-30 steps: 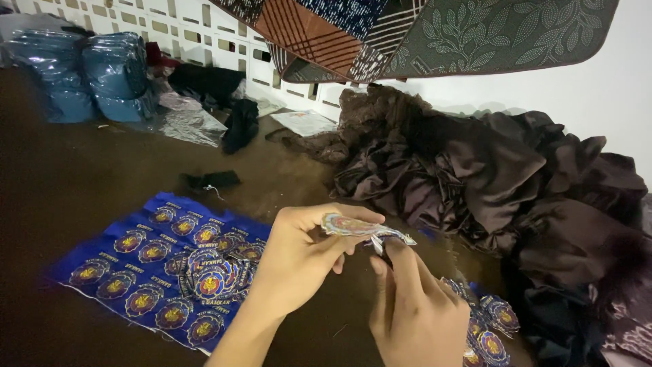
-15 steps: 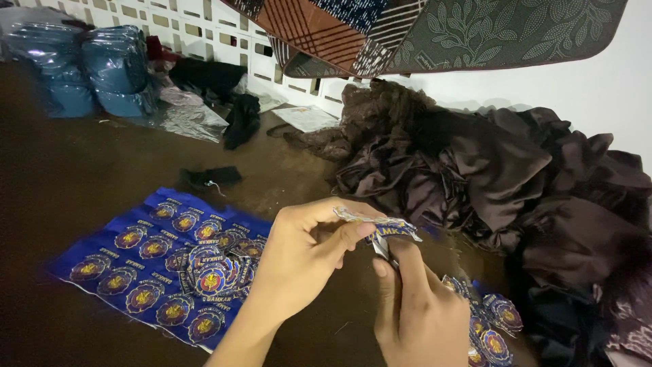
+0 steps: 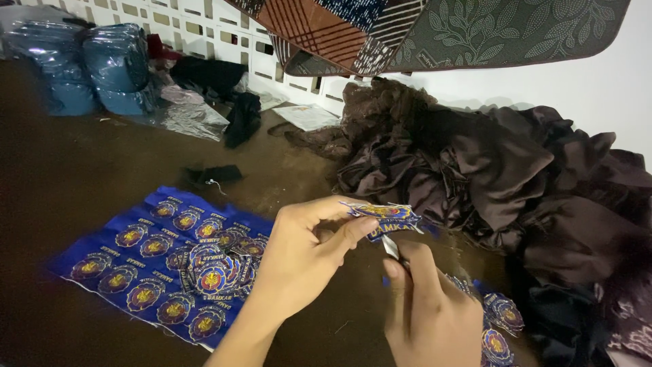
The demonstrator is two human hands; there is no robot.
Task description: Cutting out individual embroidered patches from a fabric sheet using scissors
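A dark brown floor point(image 3: 75, 170) fills most of the frame, and along its right side lies a big heap of dark brown cloth point(image 3: 502, 170), reaching from the upper middle down to the lower right corner. Across the top hang patterned mats point(image 3: 435, 34), one with a leaf print, in front of a white lattice wall point(image 3: 204, 27). In the upper left sit blue bundles wrapped in clear plastic point(image 3: 95, 68), with black garments point(image 3: 224, 88) just beside them. At lower left a blue sheet of embroidered round badges point(image 3: 136, 272) lies flat on the floor, a few cut badges piled on its right part. More loose badges point(image 3: 499, 323) lie at lower right. Low in the middle, the left hand point(image 3: 299, 265) pinches a single blue badge point(image 3: 384, 217) between thumb and forefinger, holding it up above the floor. The right hand point(image 3: 428, 312) is closed around a small metal tool whose tip touches the badge's lower edge; what kind of tool I cannot tell
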